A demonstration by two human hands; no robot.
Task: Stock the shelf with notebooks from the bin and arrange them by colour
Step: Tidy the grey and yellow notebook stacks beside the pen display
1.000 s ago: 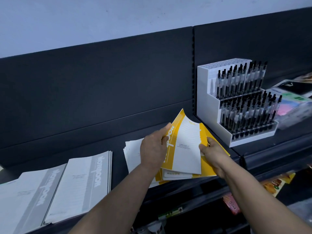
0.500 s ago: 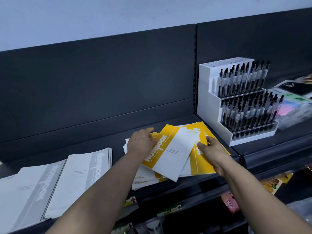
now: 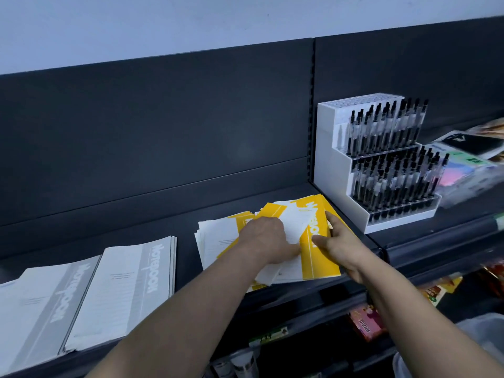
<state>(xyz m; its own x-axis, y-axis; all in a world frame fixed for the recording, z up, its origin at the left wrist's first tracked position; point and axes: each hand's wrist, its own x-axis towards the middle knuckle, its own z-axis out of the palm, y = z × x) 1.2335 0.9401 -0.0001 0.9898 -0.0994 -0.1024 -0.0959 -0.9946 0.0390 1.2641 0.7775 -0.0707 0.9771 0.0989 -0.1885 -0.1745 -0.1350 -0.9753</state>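
Roughly front-to-back: long axis, yellow notebooks [image 3: 319, 259].

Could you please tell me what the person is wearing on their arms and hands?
Nothing shows: the left hand and right hand are ungloved, with no ring, watch or bracelet visible. The left forearm and right forearm are bare to the picture's lower edge, so any sleeves end out of view.
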